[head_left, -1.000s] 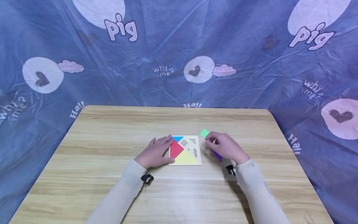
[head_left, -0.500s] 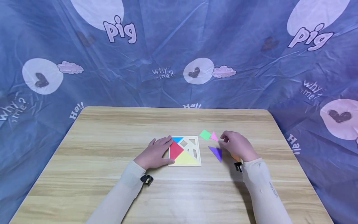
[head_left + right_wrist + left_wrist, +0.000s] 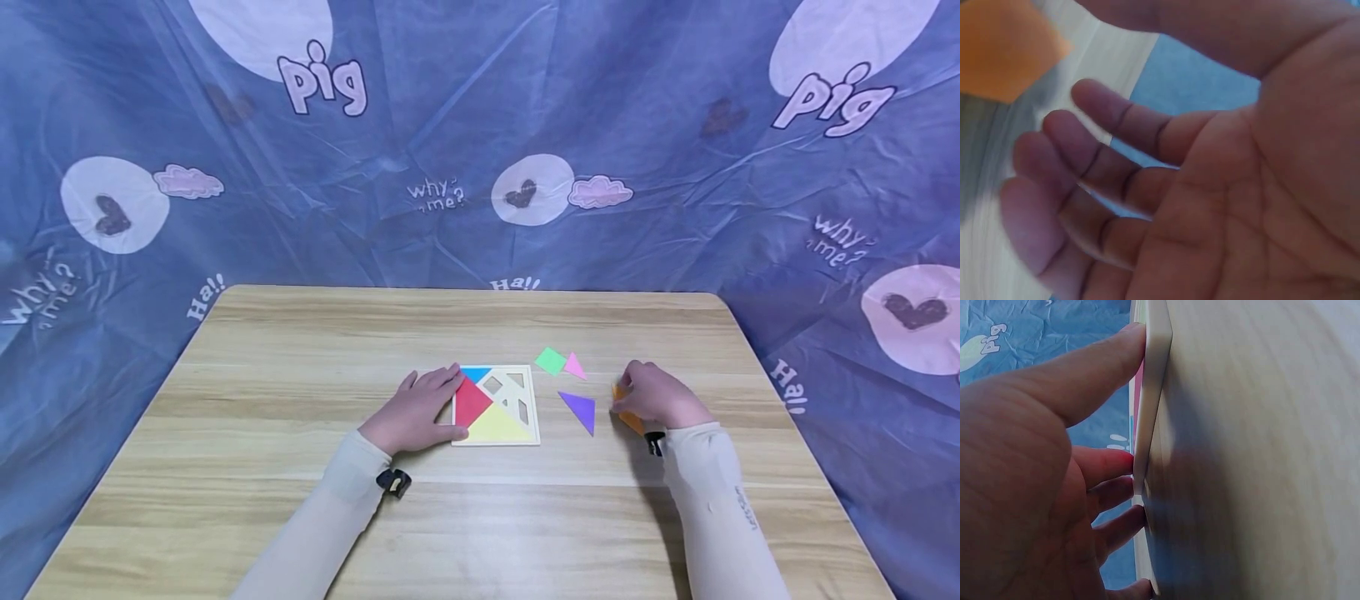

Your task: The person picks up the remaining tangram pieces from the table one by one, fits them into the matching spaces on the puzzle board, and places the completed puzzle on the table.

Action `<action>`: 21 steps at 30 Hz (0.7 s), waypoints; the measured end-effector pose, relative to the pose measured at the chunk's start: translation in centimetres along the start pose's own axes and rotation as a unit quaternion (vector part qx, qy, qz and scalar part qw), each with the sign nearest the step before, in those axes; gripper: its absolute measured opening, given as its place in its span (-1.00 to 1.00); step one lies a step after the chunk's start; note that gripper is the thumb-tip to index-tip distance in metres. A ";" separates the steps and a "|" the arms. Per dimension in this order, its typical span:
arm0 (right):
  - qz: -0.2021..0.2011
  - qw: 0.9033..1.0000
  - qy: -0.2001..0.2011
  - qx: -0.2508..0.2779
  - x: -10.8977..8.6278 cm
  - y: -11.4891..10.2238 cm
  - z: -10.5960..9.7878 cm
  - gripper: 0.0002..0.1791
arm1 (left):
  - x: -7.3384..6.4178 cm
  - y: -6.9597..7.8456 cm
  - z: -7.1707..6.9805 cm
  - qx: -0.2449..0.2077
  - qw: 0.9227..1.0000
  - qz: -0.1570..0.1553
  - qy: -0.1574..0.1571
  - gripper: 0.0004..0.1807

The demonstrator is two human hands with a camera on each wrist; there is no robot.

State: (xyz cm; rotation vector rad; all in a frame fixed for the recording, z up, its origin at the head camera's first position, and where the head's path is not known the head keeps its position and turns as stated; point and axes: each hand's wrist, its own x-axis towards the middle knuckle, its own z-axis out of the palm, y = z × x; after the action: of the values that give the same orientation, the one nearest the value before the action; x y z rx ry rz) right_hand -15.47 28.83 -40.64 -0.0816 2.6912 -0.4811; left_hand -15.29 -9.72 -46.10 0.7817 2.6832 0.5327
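My left hand (image 3: 416, 412) rests on the left side of a white tangram tray (image 3: 536, 421), thumb and fingertips touching its edge (image 3: 1154, 381), as the left wrist view shows. In the tray lie a red piece (image 3: 472, 402), a yellow triangle (image 3: 497, 425) and a blue piece (image 3: 476, 372); its right part has several cut-outs. Off to the right, my right hand (image 3: 663, 398) is over an orange piece (image 3: 632, 422), partly hiding it. The right wrist view has the orange piece (image 3: 1007, 50) apart from the loosely bent fingers (image 3: 1094, 103), which hold nothing.
Between the tray and my right hand, a green square (image 3: 551, 361), a small pink triangle (image 3: 574, 367) and a purple triangle (image 3: 581, 410) lie flat on the wooden table (image 3: 337, 333). A blue printed cloth (image 3: 450, 108) hangs behind the table.
My right hand has moved right, from beside the green square and over the purple triangle to the orange piece, uncovering the pink and purple triangles. The left hand stays on the tray.
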 end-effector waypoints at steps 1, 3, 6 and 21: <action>0.008 1.000 -0.005 0.001 -0.1 0.0 -0.1 -0.52 | 0.0 0.0 0.0 0.000 1.000 0.000 0.001 0.00; 0.019 1.000 -0.016 0.000 -0.2 0.0 -0.2 -0.55 | 0.0 0.0 0.0 0.002 1.000 0.000 0.001 0.00; 0.030 0.999 -0.029 0.005 -0.3 0.1 -0.2 -0.57 | 0.0 0.0 0.0 0.006 1.000 -0.002 0.001 0.01; 0.053 0.997 -0.043 0.027 0.3 0.7 0.6 -0.61 | 0.0 -0.1 0.1 -0.002 1.000 0.007 0.008 -0.02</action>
State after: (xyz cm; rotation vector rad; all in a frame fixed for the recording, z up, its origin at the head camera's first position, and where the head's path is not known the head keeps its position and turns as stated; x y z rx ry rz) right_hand -15.53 29.23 -41.49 0.0527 2.5806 -0.5045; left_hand -15.28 -9.71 -46.25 0.7981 2.6920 0.5494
